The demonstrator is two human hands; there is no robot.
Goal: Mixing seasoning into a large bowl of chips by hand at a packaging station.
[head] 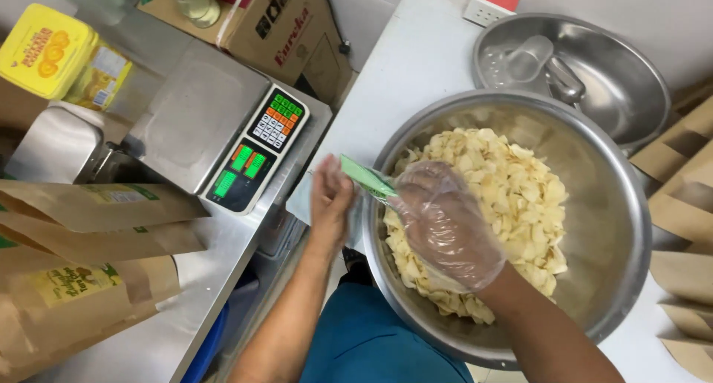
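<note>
My gloved right hand [445, 223] hovers over the chips [512, 205] in the steel bowl [624, 227], pinching 1 end of a green strip [365, 177]. At 9 o'clock, my bare left hand [330, 205] holds its other end, fingers curled, keeping it taut. The scale [223, 131] sits at 10 o'clock.

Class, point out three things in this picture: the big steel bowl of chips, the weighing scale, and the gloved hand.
big steel bowl [631, 227], head view, bare inner wall at right.
weighing scale [194, 116], head view, middle of its steel platform.
gloved right hand [445, 223], head view, back of the hand.
</note>
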